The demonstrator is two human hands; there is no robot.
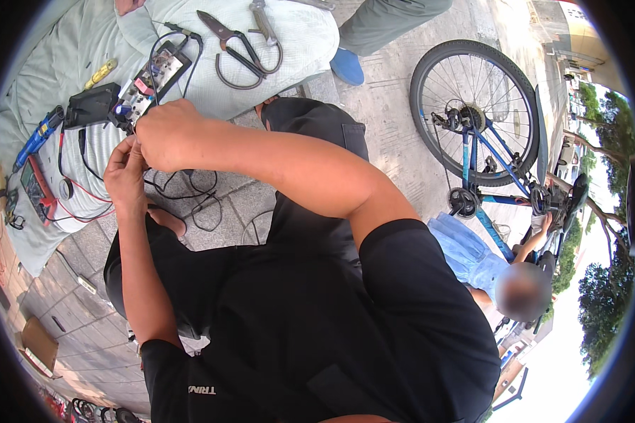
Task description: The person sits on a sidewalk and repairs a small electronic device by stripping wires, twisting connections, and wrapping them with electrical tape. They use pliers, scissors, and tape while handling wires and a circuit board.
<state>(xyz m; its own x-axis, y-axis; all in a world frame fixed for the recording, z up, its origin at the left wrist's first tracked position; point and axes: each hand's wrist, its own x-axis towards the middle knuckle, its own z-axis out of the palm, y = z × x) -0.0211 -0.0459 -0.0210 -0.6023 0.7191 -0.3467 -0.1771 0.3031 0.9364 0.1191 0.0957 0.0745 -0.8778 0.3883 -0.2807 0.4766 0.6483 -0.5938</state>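
Note:
My left hand (126, 176) and my right hand (165, 135) meet at the near edge of the cloth, fingers closed and pinched together. Whatever they grip is too small or hidden to name. Just beyond them lies an opened device with a circuit board (142, 86) in a black case, its leads trailing over the cloth. To its left sits a black plastic housing (92, 106). A blue-handled soldering iron (39, 139) rests farther left, with a red-edged multimeter (38, 189) below it. Red and black wires run from the meter toward my left hand.
Large black scissors (240, 53) and pliers (264, 25) lie on the pale cloth (300, 60), near a yellow-handled screwdriver (101, 73). Black cables (204, 201) tangle over the paving below my hands. A blue bicycle (473, 127) and a person in blue (466, 247) are at the right.

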